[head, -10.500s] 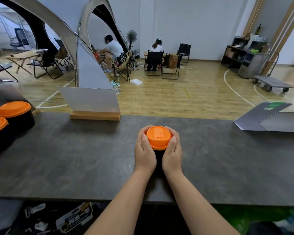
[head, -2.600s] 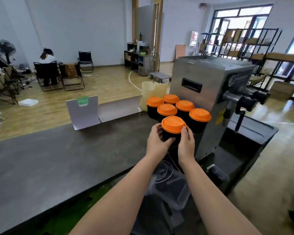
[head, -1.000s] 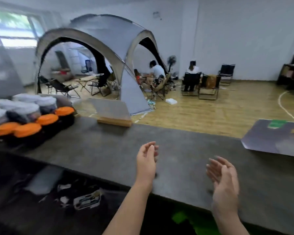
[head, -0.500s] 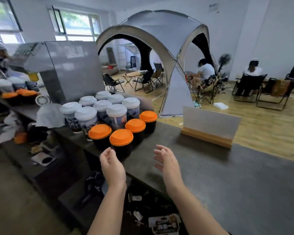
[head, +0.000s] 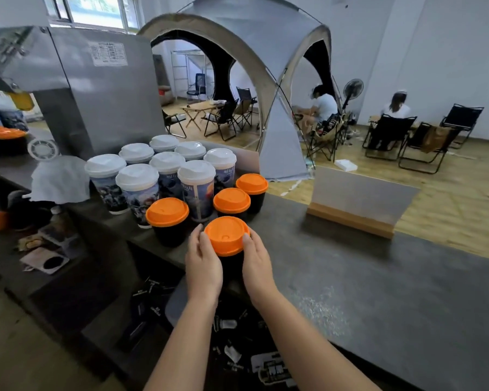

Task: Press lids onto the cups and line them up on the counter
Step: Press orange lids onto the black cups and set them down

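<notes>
Both my left hand (head: 203, 262) and right hand (head: 257, 263) are clasping the upright black cup (head: 231, 263) between my fingers, its orange lid (head: 227, 235) pointing straight up, neither hand nearer.

One head-worn camera, wide-angle, looks forward and down across the dark counter (head: 350, 292). Both forearms enter from the bottom edge, close under the lens. Tent (head: 251, 52) and folding chairs sit far behind.

Bright daylight from window (head: 96, 9) top left, soft shadows, wide-angle bending at edges, slight motion blur, mild counter (head: 378, 292) glare.
</notes>
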The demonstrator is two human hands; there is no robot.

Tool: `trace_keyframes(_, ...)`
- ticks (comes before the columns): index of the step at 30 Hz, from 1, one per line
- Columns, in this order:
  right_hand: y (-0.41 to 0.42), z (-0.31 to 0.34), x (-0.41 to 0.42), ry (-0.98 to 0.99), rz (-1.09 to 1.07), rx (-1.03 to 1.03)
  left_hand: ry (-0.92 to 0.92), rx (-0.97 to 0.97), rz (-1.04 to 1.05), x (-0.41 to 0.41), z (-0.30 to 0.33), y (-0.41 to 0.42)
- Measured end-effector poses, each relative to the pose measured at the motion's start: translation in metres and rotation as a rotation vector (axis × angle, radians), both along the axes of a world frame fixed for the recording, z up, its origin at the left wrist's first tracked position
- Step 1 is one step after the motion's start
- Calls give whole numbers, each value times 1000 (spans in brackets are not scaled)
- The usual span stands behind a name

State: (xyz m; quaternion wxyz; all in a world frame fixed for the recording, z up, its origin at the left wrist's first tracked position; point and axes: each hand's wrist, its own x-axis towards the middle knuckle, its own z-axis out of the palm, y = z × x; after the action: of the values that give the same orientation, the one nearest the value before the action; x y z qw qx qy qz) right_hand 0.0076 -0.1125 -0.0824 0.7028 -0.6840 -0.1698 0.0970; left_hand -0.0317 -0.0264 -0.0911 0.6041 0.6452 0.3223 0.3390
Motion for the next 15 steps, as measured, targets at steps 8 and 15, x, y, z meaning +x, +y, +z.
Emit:
trace_keyframes(8,-91,-8,5,-95,-312,4,-46,206,-337,15,9,-91)
trace_keyframes(15,-202,1,9,-52,-628,25,-134,333,-613,34,12,-203)
